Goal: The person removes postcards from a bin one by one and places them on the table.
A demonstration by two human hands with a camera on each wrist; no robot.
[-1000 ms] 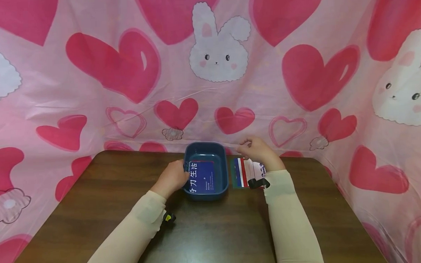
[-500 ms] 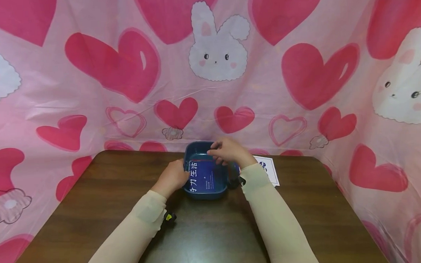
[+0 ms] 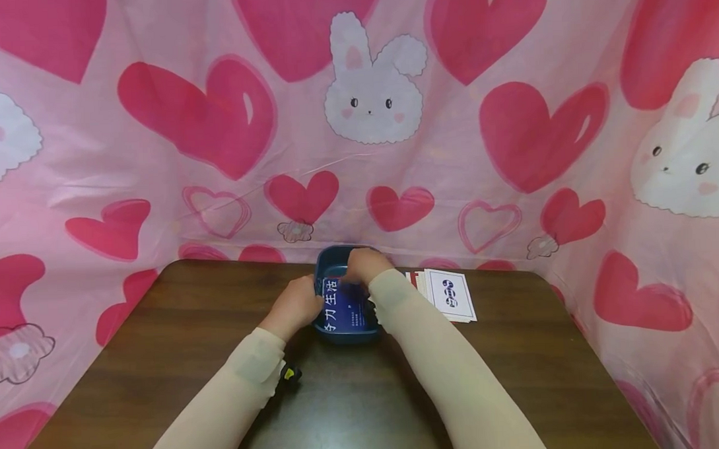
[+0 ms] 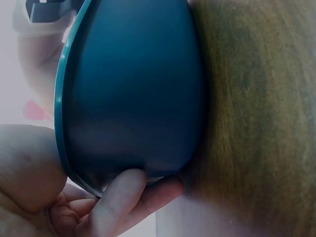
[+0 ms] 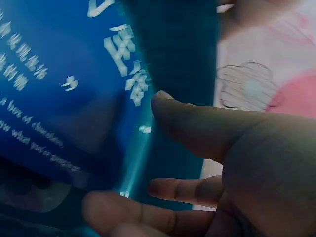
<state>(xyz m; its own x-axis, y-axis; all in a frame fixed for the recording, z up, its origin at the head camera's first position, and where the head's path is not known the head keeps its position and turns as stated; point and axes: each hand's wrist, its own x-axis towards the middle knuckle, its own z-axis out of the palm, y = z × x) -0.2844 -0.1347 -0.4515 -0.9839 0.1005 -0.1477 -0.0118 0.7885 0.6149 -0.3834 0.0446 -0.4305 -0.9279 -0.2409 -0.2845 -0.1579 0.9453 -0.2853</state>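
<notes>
A dark blue plastic basin (image 3: pixel 347 338) stands at the table's far side. My left hand (image 3: pixel 293 303) grips its left rim; the left wrist view has the thumb and fingers at the basin's end wall (image 4: pixel 133 98). Inside lies a blue card (image 3: pixel 341 314) with white Chinese characters. My right hand (image 3: pixel 363 265) reaches into the basin from the right. In the right wrist view, thumb and fingers are spread apart near the edge of the blue card (image 5: pixel 74 113). No firm hold on it shows. The right hand and sleeve cover the basin's right part in the head view.
Right of the basin lie several stacked cards, a white one (image 3: pixel 451 295) with a dark blue print on top. The brown wooden table (image 3: pixel 231 288) meets a pink cloth backdrop (image 3: pixel 222 209) with hearts and rabbits at its far edge.
My right hand has moved left, from above the cards on the right into the basin, uncovering the white card. My left hand stays on the basin's rim.
</notes>
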